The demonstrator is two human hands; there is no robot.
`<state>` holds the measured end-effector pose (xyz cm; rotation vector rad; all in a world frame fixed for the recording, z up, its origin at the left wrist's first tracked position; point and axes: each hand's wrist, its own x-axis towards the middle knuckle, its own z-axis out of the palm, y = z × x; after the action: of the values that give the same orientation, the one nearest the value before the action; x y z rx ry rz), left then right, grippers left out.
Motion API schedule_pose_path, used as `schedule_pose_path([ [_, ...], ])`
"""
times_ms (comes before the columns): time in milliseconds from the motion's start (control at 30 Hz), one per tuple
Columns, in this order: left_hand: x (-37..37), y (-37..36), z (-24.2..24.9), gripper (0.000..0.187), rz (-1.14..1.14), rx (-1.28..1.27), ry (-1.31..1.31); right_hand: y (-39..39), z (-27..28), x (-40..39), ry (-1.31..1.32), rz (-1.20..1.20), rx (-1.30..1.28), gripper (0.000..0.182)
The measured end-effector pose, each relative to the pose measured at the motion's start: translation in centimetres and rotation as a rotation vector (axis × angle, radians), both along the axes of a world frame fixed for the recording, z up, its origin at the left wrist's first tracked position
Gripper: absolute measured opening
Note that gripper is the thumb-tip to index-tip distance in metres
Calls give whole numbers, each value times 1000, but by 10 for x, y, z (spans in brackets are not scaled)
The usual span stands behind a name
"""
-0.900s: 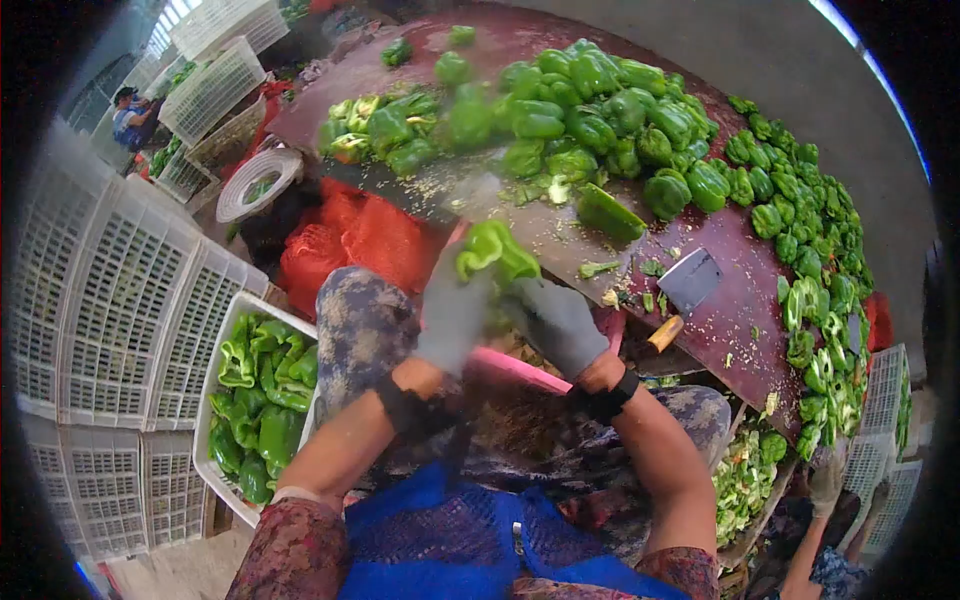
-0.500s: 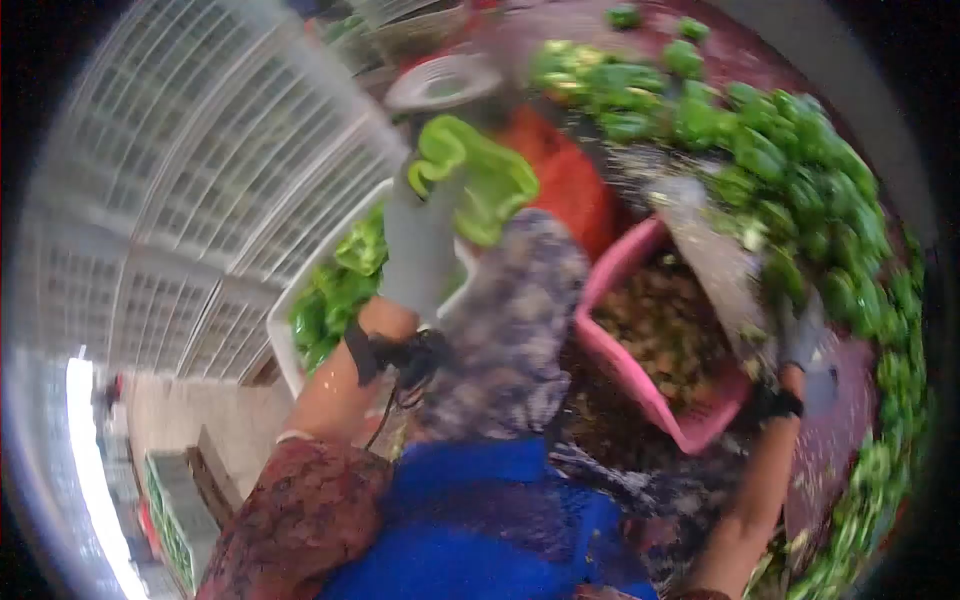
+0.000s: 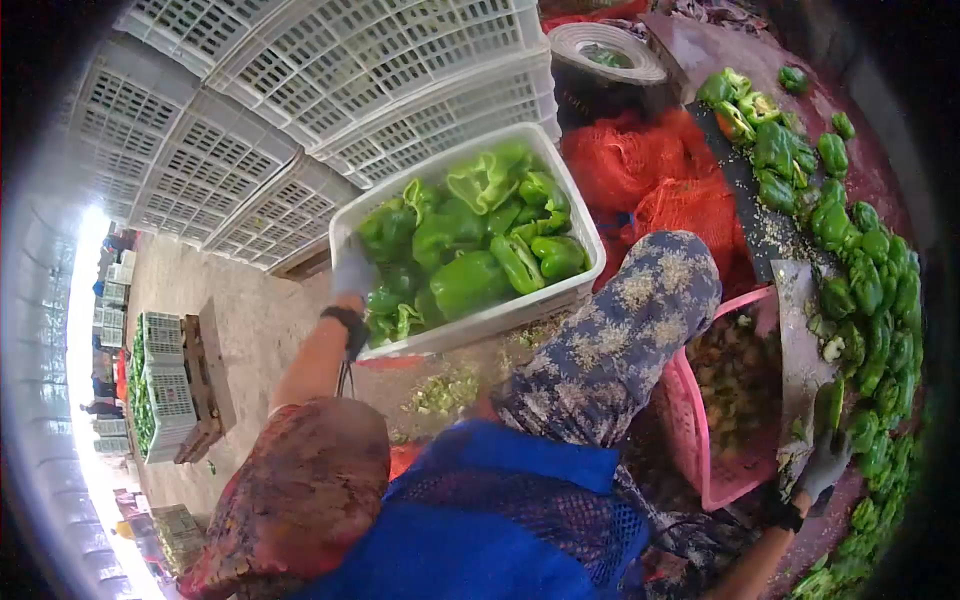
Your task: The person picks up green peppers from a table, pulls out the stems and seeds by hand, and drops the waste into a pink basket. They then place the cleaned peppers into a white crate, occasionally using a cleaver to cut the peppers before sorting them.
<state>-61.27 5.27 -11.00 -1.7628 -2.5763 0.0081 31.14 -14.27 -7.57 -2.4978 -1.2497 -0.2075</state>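
Your left hand (image 3: 352, 272), in a grey glove, rests on the near-left corner of the white crate (image 3: 572, 200), at about nine o'clock from the heap of cut green pepper pieces (image 3: 470, 250) inside it. The fingers curl over the rim, but you cannot tell whether they grip it or hold anything. The crate sits at about eleven o'clock from your patterned knee (image 3: 620, 330), with stacked empty crates (image 3: 300, 90) beyond it at twelve.

Your right hand (image 3: 822, 465) is far off at four o'clock, on the edge of the dark red table (image 3: 880, 170). Its fingers close on a whole green pepper (image 3: 829, 405), taken from the row of peppers (image 3: 870, 280) running up toward one o'clock. The pink basket (image 3: 690, 440) of trimmings sits between knee and table.

Judging by this, you are between peppers: one load is in the crate, the next is in hand. The next move calls for bringing your left hand to the table to steady the pepper.
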Motion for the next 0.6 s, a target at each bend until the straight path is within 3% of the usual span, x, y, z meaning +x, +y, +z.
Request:
schedule_pose_path([
  [100,18,-27,-28,57,18,-29,-165,-15,21,6,29,-6,158,42],
  [133,10,-32,-28,49,-42,-219,-144,-20,25,7,51,5,236,41],
  [167,6,-32,-30,42,-7,-249,-88,-26,29,8,17,77,247,39],
  [233,20,-23,2,35,52,-304,24,-32,46,0,-33,185,263,34],
  [333,75,-10,69,34,-42,-62,90,-25,87,-58,-49,230,333,30],
  [433,175,0,122,29,-360,326,-436,-10,132,-132,-121,235,400,32],
  [467,220,-2,141,29,-421,288,-817,5,139,-160,11,437,662,35],
  [500,263,-5,159,29,-461,222,-1186,5,168,-198,-85,368,531,34],
  [533,299,-11,181,34,-616,86,-1333,8,175,-210,-188,529,598,35],
  [600,364,-21,198,43,-880,-216,-1530,2,194,-230,-297,629,443,35],
])
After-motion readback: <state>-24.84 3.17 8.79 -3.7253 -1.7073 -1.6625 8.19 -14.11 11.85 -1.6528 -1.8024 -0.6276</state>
